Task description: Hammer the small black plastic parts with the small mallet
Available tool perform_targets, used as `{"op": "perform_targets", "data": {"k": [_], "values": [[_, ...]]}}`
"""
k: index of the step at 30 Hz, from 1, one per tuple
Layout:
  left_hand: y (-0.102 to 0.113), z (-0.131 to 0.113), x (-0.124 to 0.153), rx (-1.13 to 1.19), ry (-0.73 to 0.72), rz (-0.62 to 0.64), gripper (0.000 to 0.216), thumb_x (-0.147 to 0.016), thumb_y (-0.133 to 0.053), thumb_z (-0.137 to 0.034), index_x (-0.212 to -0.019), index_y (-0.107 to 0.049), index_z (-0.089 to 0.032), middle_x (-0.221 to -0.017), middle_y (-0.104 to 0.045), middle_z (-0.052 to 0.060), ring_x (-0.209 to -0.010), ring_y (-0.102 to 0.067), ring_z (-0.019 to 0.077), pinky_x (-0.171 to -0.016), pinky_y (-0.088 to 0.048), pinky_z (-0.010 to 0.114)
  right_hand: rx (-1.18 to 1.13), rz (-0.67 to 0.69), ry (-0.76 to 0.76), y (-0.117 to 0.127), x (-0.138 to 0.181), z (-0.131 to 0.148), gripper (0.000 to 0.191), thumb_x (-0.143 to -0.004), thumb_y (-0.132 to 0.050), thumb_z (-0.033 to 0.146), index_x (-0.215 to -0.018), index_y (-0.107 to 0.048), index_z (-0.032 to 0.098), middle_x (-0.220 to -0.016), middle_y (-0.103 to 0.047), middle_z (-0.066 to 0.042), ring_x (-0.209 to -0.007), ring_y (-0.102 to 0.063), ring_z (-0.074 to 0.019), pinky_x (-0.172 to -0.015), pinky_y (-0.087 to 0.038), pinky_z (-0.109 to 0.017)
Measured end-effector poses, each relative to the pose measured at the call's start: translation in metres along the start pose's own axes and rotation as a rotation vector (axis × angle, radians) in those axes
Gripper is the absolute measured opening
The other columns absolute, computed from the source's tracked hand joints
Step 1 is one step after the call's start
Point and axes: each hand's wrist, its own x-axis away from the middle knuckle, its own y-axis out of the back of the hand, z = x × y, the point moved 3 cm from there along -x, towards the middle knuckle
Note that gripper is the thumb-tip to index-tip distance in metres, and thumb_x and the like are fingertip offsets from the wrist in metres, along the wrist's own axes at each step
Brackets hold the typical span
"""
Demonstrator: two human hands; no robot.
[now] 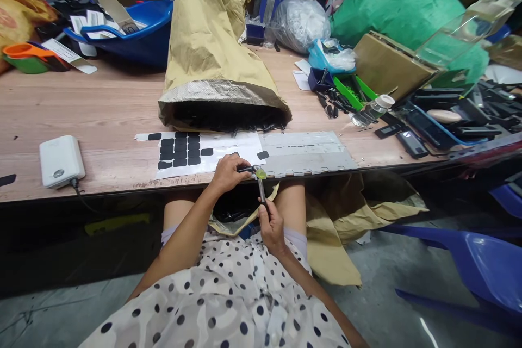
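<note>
At the table's front edge, my left hand point(229, 173) pinches a small dark part point(244, 168), whose kind I cannot make out. My right hand point(272, 225) is closed around the handle of a small hammer point(261, 189) with a metal shaft and a yellow-green head. The hammer's head is right beside the dark part; whether they touch I cannot tell. Behind my left hand lies a white sheet point(220, 141) bearing several black rounded-square pads point(180, 150). A grey flat plate point(310, 152) extends to the right. An open sack point(244, 228) with dark pieces inside sits between my legs.
A large brown paper sack point(212, 49) lies mouth-forward on the table, dark pieces inside. A white box with a cable point(62, 160) stands left. To the right are a bottle point(369, 111), a green tray point(350, 92) and black parts. A purple chair point(468, 261) stands at right.
</note>
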Motion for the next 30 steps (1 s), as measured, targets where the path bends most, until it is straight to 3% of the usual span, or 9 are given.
{"op": "perform_targets", "data": {"k": [8, 14, 21, 30], "values": [[0.001, -0.002, 0.001, -0.012, -0.007, 0.007, 0.016, -0.077, -0.072, -0.023, -0.092, -0.079, -0.026, -0.084, -0.066, 0.003, -0.089, -0.058, 0.0229, -0.086, -0.045, 0.038, 0.196, -0.002, 0.154, -0.002, -0.002, 0.007, 0.03, -0.093, -0.058, 0.043, -0.111, -0.071, 0.023, -0.105, -0.074, -0.009, -0.099, -0.068, -0.0265, -0.091, -0.056, -0.043], [0.001, -0.001, 0.002, 0.0, -0.026, -0.002, 0.015, -0.078, -0.073, -0.029, -0.092, -0.079, -0.028, -0.084, -0.066, 0.002, -0.09, -0.057, 0.0236, -0.086, -0.046, 0.039, 0.216, -0.051, 0.124, 0.002, 0.0, 0.004, 0.036, -0.096, -0.051, 0.045, -0.117, -0.069, 0.021, -0.097, -0.074, -0.008, -0.096, -0.069, -0.0251, -0.084, -0.057, -0.039], [0.0, 0.003, 0.001, -0.008, -0.034, -0.006, 0.015, -0.079, -0.071, -0.025, -0.091, -0.079, -0.027, -0.085, -0.066, 0.002, -0.089, -0.057, 0.0226, -0.085, -0.045, 0.037, 0.372, -0.053, 0.29, -0.005, -0.001, 0.01, 0.033, -0.097, -0.05, 0.04, -0.113, -0.07, 0.019, -0.102, -0.076, -0.011, -0.095, -0.072, -0.0248, -0.085, -0.059, -0.036], [0.0, 0.002, 0.003, 0.017, -0.026, -0.015, 0.014, -0.078, -0.073, -0.027, -0.091, -0.079, -0.027, -0.083, -0.064, 0.001, -0.089, -0.056, 0.0228, -0.086, -0.044, 0.038, 0.29, -0.121, 0.204, 0.002, 0.0, 0.008, 0.036, -0.097, -0.051, 0.043, -0.114, -0.07, 0.018, -0.099, -0.075, -0.009, -0.088, -0.069, -0.0226, -0.082, -0.057, -0.035]]}}
